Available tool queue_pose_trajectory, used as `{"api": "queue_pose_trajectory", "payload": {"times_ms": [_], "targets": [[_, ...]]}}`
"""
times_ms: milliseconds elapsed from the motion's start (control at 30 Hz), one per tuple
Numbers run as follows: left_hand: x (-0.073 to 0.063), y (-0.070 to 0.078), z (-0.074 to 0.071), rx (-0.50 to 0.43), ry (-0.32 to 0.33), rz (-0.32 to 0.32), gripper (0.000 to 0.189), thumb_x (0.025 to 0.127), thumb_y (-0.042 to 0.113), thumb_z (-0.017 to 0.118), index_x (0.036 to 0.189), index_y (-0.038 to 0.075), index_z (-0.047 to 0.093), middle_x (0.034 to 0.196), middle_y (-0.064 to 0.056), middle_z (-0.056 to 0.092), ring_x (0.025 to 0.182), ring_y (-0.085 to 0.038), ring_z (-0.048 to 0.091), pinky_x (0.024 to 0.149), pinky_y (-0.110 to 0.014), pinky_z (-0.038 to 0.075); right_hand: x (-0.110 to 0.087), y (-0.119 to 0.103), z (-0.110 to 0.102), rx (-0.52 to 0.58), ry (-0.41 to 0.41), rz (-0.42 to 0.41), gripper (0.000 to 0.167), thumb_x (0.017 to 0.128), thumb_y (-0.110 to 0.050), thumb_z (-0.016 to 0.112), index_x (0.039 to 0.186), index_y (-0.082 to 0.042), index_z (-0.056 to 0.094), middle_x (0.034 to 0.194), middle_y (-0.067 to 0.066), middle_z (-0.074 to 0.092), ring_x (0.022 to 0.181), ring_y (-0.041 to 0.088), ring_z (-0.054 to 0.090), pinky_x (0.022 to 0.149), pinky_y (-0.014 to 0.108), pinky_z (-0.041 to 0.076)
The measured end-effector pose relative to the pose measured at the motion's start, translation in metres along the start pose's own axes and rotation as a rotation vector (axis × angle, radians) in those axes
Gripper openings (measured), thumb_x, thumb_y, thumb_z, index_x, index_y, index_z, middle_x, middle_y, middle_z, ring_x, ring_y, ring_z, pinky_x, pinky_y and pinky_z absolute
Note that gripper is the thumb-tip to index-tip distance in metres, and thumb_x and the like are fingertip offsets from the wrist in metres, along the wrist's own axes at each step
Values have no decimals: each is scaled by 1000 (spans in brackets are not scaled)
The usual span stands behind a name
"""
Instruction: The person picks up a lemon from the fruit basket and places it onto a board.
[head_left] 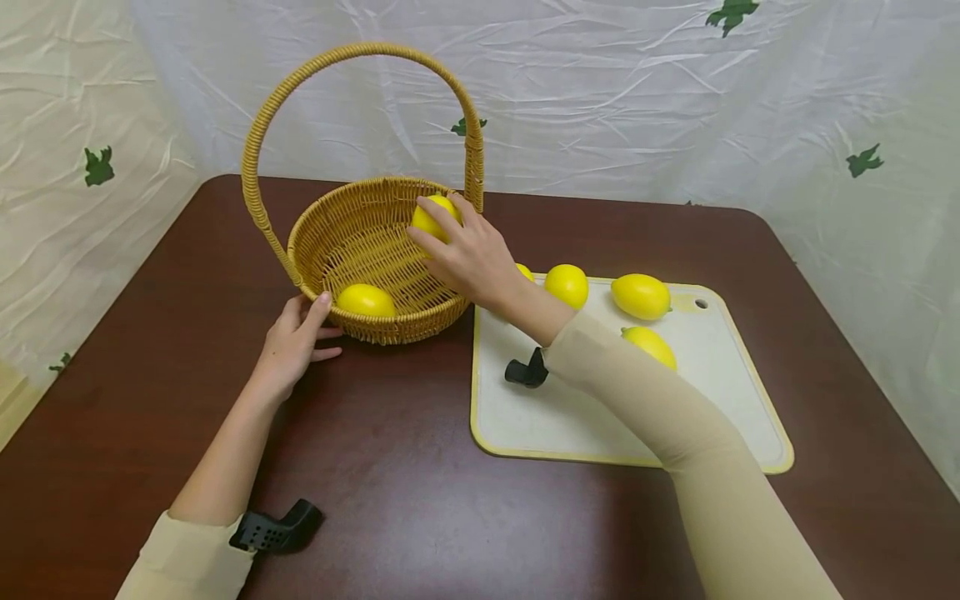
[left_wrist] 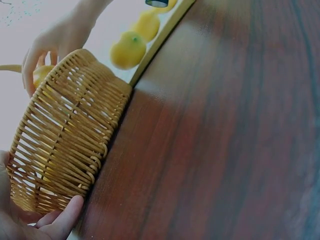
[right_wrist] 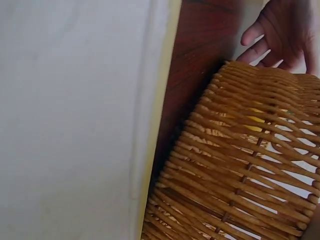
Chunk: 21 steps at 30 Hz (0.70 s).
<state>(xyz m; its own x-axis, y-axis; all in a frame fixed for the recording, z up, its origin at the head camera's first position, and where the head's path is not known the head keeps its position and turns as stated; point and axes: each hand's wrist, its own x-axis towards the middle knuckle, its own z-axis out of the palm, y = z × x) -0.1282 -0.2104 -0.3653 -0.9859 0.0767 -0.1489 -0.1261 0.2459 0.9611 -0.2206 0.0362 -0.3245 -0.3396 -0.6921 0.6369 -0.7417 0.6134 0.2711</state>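
Now we hold a lemon (head_left: pixel 435 218) in our right hand (head_left: pixel 476 258), fingers curled round it, at the opening of the wicker basket (head_left: pixel 420 322). Our left hand (head_left: pixel 288 346) touches the rim with its thumb, its other fingers loosely spread just outside the wall. Right beside that thumb, inside the basket, we see a second lemon (head_left: pixel 366 300). Below our right forearm lies a yellow-edged white board (head_left: pixel 555 433) bearing four more lemons (head_left: pixel 566 286), two partly hidden by our arm.

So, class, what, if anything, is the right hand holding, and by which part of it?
The right hand grips a lemon around its rounded body, from above.
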Motion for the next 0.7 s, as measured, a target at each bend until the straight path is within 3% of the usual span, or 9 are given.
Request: {"api": "queue_pose_trajectory", "payload": {"times_ms": [167, 400, 700], "targets": [[0, 0, 1, -1, 2, 0, 83, 92, 55, 37, 143, -5, 8, 136, -27, 31, 113, -41, 48, 76, -35, 54, -3, -2, -4, 48, 4, 30, 32, 81, -15, 67, 113, -13, 62, 127, 16, 49, 112, 41, 45, 82, 43, 52], [0, 1, 1, -7, 0, 1, 83, 92, 54, 37, 143, -5, 8, 134, -27, 32, 113, -41, 48, 76, -35, 54, -9, -6, -19, 150, 46, 113, 31, 80, -16, 66, 111, -13, 63, 126, 15, 49, 113, 39, 45, 65, 45, 56], [-1, 1, 1, -15, -2, -2, 81, 93, 52, 37, 143, -5, 8, 133, -27, 32, 113, -42, 47, 76, -35, 54, -22, -6, -29, 191, 19, 169, 33, 80, -18, 67, 113, -13, 61, 129, 15, 47, 111, 36, 46, 64, 44, 56]]}}
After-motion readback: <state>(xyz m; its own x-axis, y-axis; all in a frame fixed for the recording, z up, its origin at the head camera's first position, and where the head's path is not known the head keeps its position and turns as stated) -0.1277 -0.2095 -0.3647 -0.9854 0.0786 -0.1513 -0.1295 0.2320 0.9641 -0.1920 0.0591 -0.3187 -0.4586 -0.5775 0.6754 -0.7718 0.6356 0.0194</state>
